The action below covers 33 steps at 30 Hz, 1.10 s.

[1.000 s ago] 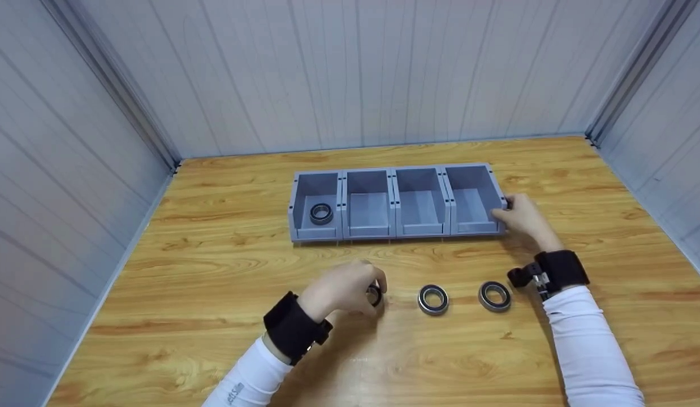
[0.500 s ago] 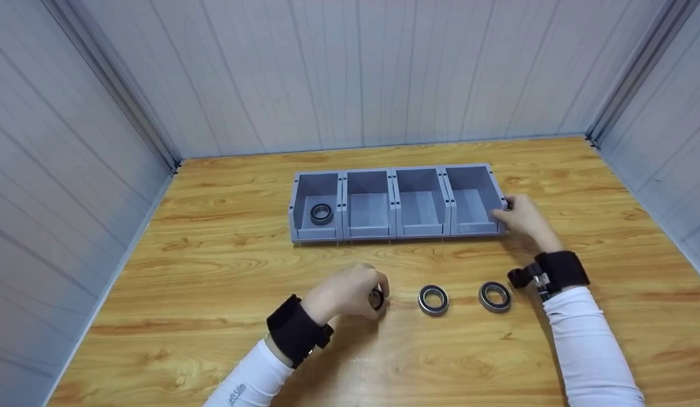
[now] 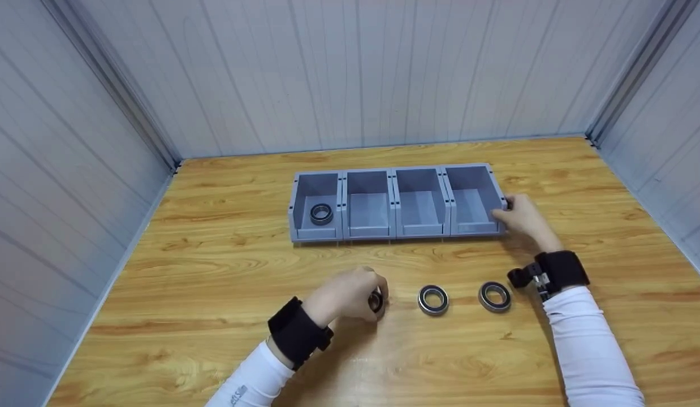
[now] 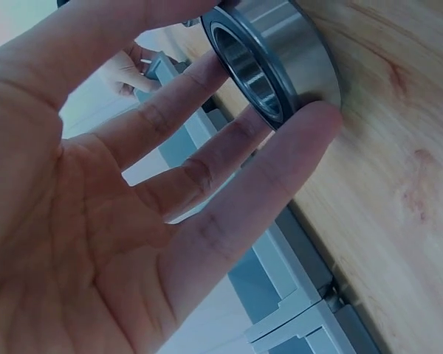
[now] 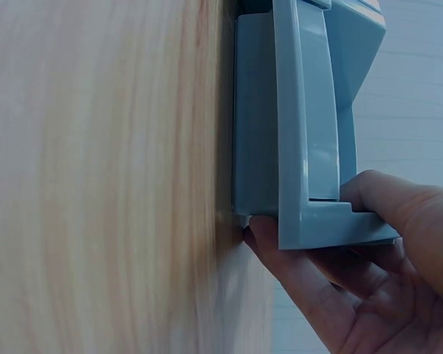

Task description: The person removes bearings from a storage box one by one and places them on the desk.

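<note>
My left hand (image 3: 350,294) pinches a ball bearing (image 4: 295,51) between thumb and fingers, low over the table; the left wrist view shows its steel outer ring and dark seal. My right hand (image 3: 522,217) grips the right side wall of a grey bin row (image 3: 420,230), thumb inside and fingers outside. A second bearing (image 3: 321,214) lies in the leftmost compartment. To the right of my left hand, two more bearings lie flat on the table: one bearing (image 3: 433,300) nearer the middle, another bearing (image 3: 495,297) close to my right wrist.
The wood-grain table (image 3: 214,271) meets a pale panel wall (image 3: 327,73) behind the bins, with further panels at left and right. A black wrist strap with a small camera (image 3: 525,277) sits near the rightmost bearing.
My left hand has shifted slightly toward me, and the bearing in its grasp has tipped more upright. My right hand and the bin row have stayed in place.
</note>
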Each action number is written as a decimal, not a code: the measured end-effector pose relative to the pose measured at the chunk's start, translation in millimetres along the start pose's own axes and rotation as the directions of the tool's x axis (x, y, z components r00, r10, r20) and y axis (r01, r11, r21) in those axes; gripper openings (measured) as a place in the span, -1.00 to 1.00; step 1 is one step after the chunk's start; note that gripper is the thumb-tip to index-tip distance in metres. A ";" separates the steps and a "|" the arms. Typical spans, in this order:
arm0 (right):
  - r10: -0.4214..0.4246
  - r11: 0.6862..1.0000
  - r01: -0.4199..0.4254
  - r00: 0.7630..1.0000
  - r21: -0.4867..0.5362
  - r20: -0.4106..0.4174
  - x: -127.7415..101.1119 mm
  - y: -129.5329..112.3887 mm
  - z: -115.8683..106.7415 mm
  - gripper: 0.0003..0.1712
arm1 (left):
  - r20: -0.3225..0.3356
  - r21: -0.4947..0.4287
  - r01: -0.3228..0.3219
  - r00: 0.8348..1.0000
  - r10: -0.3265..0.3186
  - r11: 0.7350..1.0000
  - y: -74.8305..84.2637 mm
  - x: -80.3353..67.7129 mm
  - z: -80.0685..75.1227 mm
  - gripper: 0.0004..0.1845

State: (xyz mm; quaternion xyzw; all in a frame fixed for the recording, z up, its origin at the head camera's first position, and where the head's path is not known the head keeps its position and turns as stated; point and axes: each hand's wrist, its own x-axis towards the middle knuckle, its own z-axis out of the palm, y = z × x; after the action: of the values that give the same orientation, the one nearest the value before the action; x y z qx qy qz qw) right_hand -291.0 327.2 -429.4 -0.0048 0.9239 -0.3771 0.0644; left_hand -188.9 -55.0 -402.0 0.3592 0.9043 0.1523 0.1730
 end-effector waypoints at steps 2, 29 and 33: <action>0.005 1.000 -0.005 1.000 -0.003 0.000 0.1 -0.4 -0.1 -0.56 | 0.001 -0.003 0.006 1.000 -0.006 1.000 -0.2 0.3 0.6 -0.73; -0.030 0.999 0.029 0.999 -0.012 -0.029 -0.3 1.0 1.4 -0.58 | -0.048 0.035 0.021 0.999 -0.019 0.999 0.9 -1.7 3.9 -0.76; -0.026 1.000 0.026 0.999 0.002 -0.020 -0.4 1.5 1.3 -0.57 | -0.052 0.031 0.023 0.998 -0.022 0.999 1.0 -2.3 5.0 -0.74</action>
State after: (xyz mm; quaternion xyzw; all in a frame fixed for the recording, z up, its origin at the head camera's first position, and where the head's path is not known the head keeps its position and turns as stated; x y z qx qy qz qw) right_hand -290.3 327.4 -431.3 -0.0128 0.9239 -0.3790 0.0505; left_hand -184.7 -55.2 -405.7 0.3476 0.9148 0.1451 0.1457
